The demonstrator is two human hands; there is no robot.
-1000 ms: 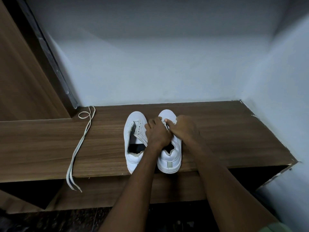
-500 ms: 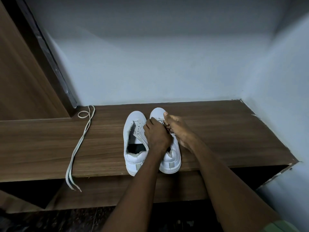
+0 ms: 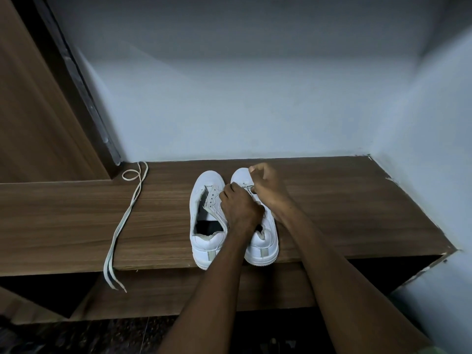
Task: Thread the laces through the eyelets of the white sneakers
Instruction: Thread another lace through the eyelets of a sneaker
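On brown wooden table: both hands, left hand and right hand, pinching lace at right white leather sneaker; tugging risks skipped eyelet.

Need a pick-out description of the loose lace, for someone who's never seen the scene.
Find the wooden shelf along the pale wall. Left of the two white sneakers, apart from them, the loose lace lies looped near the wall corner, its two ends hanging over the front edge. Unlike the sneakers, no hand touches it.

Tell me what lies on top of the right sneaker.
Both hands: the left hand covers the middle of the right sneaker, and the right hand pinches a lace near the toe. The eyelets beneath are hidden.
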